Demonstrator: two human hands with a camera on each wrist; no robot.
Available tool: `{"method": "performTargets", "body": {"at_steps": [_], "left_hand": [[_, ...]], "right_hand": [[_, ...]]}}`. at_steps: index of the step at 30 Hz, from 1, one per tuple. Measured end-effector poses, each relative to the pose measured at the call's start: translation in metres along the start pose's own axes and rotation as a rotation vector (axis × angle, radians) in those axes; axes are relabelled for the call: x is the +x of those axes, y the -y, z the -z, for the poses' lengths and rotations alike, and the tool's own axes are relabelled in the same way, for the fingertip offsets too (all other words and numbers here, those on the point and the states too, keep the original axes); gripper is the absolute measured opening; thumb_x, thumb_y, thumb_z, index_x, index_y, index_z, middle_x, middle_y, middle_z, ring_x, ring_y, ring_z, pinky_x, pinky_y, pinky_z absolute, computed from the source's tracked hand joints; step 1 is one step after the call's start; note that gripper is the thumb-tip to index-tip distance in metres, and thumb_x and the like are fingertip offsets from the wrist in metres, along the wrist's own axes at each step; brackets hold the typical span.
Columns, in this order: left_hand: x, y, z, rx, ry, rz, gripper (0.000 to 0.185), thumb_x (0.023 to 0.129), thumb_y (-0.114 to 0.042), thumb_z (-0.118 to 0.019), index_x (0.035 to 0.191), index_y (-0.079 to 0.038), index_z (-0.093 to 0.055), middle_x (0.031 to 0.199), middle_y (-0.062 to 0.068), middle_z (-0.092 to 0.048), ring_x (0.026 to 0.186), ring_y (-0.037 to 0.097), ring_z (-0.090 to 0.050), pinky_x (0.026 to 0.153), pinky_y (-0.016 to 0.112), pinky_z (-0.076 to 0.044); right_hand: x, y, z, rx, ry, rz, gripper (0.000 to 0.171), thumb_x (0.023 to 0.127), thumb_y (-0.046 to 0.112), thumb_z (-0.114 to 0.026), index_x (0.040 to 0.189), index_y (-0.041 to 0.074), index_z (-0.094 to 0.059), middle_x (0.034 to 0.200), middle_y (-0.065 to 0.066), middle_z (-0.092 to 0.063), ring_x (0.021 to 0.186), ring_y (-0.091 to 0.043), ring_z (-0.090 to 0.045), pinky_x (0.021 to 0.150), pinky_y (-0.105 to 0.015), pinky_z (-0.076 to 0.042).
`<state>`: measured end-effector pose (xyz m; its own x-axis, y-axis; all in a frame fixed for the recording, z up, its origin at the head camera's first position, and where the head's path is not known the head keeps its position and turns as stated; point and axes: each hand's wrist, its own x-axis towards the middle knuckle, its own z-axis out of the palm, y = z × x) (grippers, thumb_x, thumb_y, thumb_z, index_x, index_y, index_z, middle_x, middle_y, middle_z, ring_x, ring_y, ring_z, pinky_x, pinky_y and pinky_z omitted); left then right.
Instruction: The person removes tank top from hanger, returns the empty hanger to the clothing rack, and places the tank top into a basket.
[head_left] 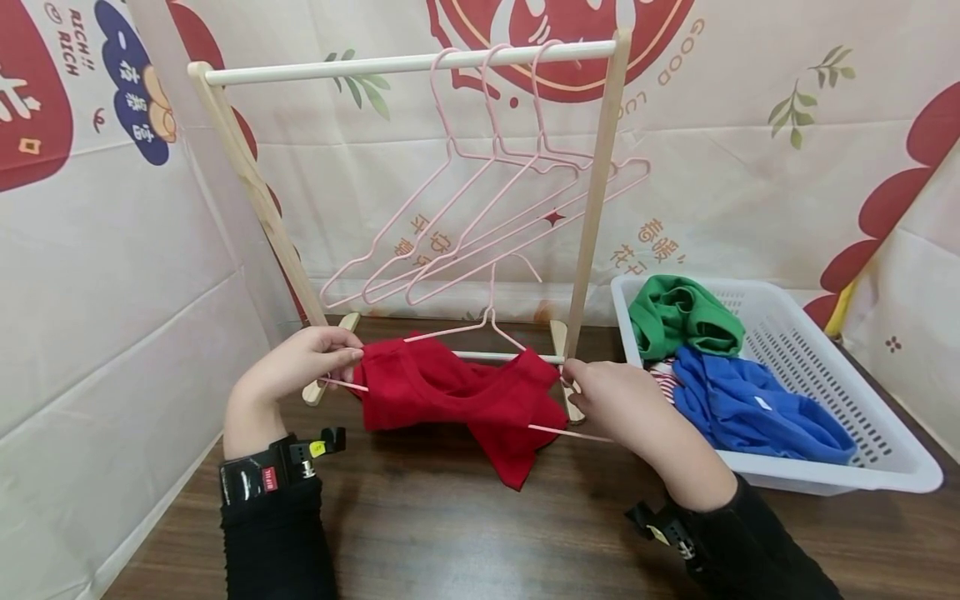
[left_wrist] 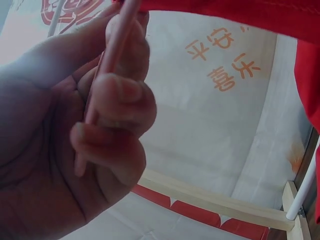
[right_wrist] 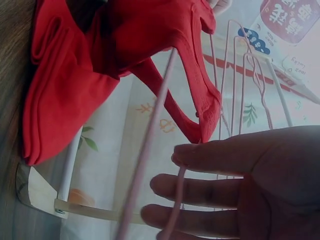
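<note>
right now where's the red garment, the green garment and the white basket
red garment (head_left: 450, 396), head view, on its middle fold
green garment (head_left: 678, 315), head view, on its bunched top
white basket (head_left: 847, 479), head view, on its front rim
</note>
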<state>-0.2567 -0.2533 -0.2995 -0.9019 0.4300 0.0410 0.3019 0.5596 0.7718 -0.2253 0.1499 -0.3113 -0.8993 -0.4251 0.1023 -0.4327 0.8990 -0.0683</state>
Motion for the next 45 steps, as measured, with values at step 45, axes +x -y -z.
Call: {"method": "performTargets", "body": {"at_steps": [45], "left_hand": [[-0.010, -0.043, -0.001, 0.126, -0.124, -0.036, 0.025, 0.098, -0.033, -0.059, 0.108, -0.012, -0.070, 0.108, 0.003, -0.066, 0.098, 0.020, -0.068, 0.090, 0.044, -0.046]], "right_hand": [[-0.017, 0.006, 0.038, 0.367, -0.544, -0.041, 0.023, 0.098, 0.010, -0.054, 0.117, 0.005, -0.066, 0.092, -0.009, -0.067, 0.084, -0.023, -0.054, 0.069, -0.041, -0.044]]}}
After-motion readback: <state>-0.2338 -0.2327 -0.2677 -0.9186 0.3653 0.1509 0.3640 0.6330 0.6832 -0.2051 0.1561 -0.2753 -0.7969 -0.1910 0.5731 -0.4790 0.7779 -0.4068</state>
